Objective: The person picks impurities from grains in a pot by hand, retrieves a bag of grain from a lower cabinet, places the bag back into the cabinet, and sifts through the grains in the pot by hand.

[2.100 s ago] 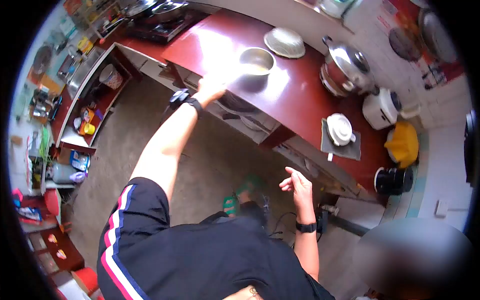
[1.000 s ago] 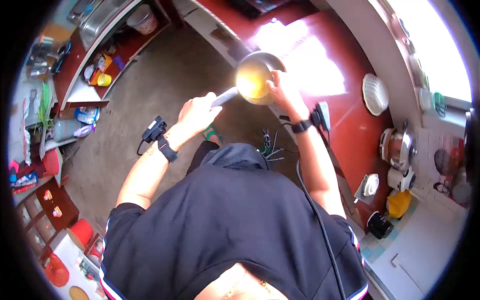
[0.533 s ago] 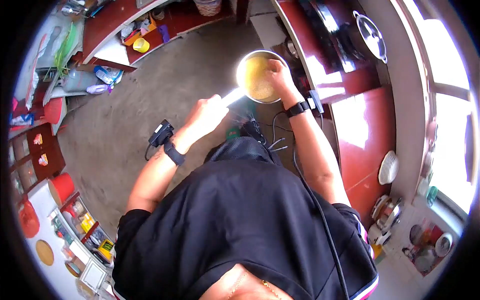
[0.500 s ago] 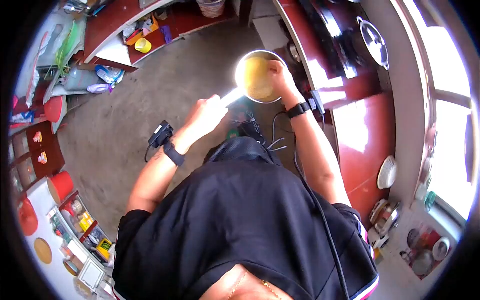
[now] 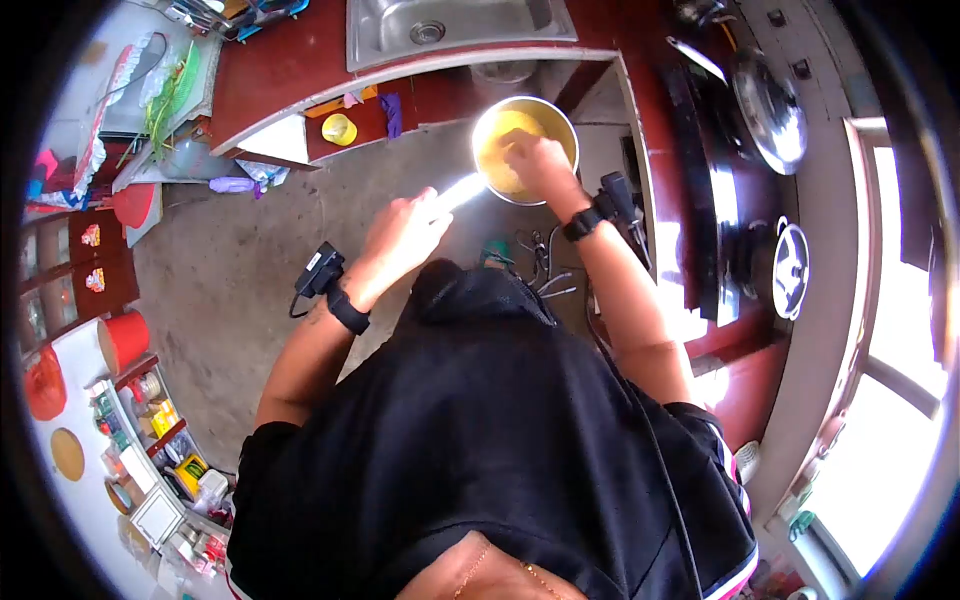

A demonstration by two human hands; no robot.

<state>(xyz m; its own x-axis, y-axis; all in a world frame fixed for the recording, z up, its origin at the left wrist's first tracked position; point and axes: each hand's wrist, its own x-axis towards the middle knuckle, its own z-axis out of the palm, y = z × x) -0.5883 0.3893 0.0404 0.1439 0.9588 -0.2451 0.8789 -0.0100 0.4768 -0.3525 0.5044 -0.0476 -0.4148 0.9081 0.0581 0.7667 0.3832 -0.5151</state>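
Note:
A metal pot (image 5: 567,122) with yellow contents, grainy-looking at the bottom, is held up over the floor. My left hand (image 5: 402,232) is wrapped round its handle (image 5: 460,194), which glares white in the light. My right hand (image 5: 537,160) reaches in over the pot's right side, its fingers closed and low inside the rim, over the yellow contents. Whether those fingers pinch anything is too small to tell. Both wrists wear black bands with small devices.
Ahead is a metal sink (image 5: 460,25) in a red counter, above a shelf with a yellow cup (image 5: 339,129). On the right are a black stove (image 5: 718,200), a large lidded pan (image 5: 770,110) and a glass lid (image 5: 791,270). Cables lie on the floor.
The view has turned toward the sink, and the pot has come along from the counter. My left hand keeps its handle. My right hand has shifted slightly left inside the pot within the last half second.

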